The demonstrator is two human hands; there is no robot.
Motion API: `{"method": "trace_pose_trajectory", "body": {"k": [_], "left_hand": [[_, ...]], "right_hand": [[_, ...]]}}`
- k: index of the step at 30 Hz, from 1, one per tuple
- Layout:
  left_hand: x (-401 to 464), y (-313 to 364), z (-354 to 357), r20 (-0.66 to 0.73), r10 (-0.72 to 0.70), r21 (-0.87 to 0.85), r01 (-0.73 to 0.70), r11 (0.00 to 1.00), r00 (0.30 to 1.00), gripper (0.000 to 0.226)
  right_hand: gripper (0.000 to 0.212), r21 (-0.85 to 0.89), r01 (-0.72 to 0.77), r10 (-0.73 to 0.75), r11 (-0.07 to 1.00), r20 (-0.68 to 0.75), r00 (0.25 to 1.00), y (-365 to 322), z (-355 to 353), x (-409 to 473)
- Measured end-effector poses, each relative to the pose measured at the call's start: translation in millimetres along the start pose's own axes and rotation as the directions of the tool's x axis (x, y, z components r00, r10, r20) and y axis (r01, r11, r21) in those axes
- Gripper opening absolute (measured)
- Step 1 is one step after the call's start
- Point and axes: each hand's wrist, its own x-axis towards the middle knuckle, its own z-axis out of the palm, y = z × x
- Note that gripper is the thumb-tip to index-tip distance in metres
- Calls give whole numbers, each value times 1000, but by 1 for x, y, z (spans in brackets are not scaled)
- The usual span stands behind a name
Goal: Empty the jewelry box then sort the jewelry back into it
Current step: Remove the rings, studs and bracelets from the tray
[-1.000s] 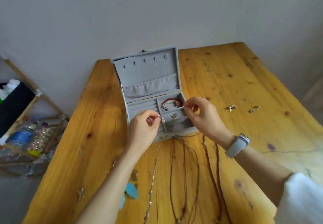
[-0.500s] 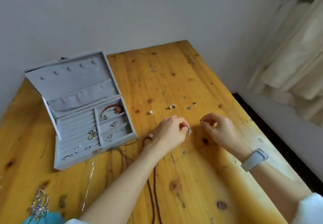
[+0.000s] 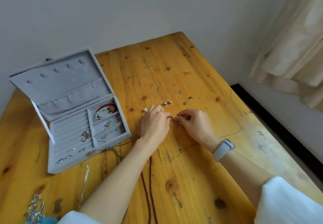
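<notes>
A grey jewelry box (image 3: 70, 118) is shown with its lid raised, set near the left edge of the wooden worktop (image 3: 174, 69), close to the far edge by the wall. A red bead bracelet (image 3: 106, 110) is seen in its far right compartment, and small silver pieces are seen in the two compartments nearer the front and on the ring rolls. Toward the middle of the worktop, a small silver earring (image 3: 176, 122) is pinched between the fingertips of the left hand (image 3: 154, 125) and the right hand (image 3: 196, 125), both clenched on it just above the surface. A pearl (image 3: 144, 109), a gold star-shaped earring (image 3: 167, 102) and two silver studs (image 3: 188, 100) are laid just beyond the hands. A dark red cord necklace (image 3: 150, 188) is stretched toward the near edge. A pale watch (image 3: 222, 149) is worn on the right wrist.
</notes>
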Motion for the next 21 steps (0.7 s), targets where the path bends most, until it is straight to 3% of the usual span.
{"method": "trace_pose_trajectory", "body": {"k": [6, 12, 21], "left_hand": [[-14, -9, -13, -66, 2, -75, -7, 997, 998, 33], [-53, -44, -47, -234, -97, -122, 70, 990, 967, 20], [-123, -160, -86, -371, -448, -96, 447, 889, 813, 21]], "right_hand": [[22, -30, 40, -40, 999, 7, 999, 0, -1, -1], [21, -63, 185, -184, 981, 21, 983, -34, 11, -3], [22, 11, 469, -460, 883, 210, 863, -143, 92, -6]]}}
